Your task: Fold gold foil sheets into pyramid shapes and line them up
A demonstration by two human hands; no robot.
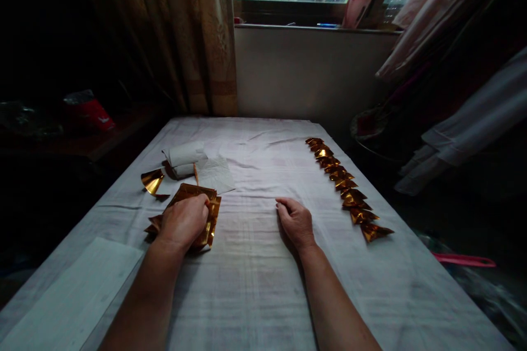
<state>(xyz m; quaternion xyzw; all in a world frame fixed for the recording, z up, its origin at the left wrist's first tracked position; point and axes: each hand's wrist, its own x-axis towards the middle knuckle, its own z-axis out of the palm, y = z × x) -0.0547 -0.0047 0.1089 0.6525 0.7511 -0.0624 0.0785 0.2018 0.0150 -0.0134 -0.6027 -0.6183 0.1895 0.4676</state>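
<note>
My left hand (185, 221) is closed over a stack of gold foil paper (212, 225) on the left half of the table. Its fingertips are curled at the stack's right edge and appear to grip a sheet there; the palm hides much of the pile. My right hand (295, 223) rests on the white cloth with fingers curled in and nothing visible in them. Beyond it on the right, folded gold foil pieces (341, 175) lie in a long, overlapping row. A curved gold foil scrap (153, 181) sits past the stack.
White paper pieces (185, 156) lie behind the stack, and a pale flat sheet (78, 290) is at the near left. The tablecloth (247, 296) covers the table. A curtain (197, 38) and window stand behind; clothes (473, 120) hang at right. A red cup (88, 112) stands on the left.
</note>
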